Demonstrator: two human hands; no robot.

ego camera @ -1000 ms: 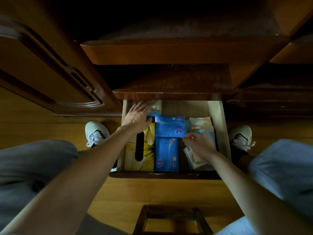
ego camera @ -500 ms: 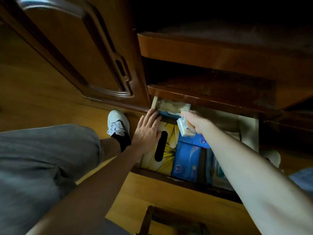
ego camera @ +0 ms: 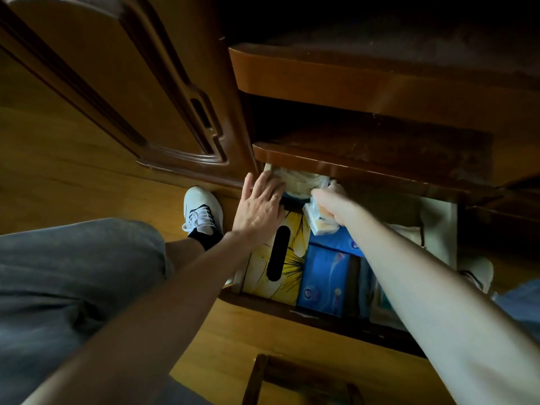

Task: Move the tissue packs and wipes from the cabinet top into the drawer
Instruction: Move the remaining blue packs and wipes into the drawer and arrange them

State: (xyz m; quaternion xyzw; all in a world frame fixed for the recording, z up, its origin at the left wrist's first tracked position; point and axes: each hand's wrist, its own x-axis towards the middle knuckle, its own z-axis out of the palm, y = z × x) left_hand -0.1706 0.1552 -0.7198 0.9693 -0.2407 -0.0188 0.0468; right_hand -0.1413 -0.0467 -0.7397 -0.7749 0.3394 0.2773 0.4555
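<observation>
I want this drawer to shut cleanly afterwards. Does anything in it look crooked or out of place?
Mostly tidy: the yellow tissue box and blue packs lie flat, side by side. The pale crumpled bag at the drawer's back looks bunched up. The right hand holds a small pack, tilted, not yet placed.

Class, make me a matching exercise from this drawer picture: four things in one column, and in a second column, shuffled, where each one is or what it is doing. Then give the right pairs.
Things
1. yellow tissue box
2. small tissue pack
3. blue pack
4. left hand

Places or states
A. gripped in the right hand
B. lying flat in the drawer, middle row
D. at the drawer's left side, dark slot on top
C. fingers straight, reaching to the drawer's back left

Pairs: 1-D, 2-A, 3-B, 4-C
</observation>
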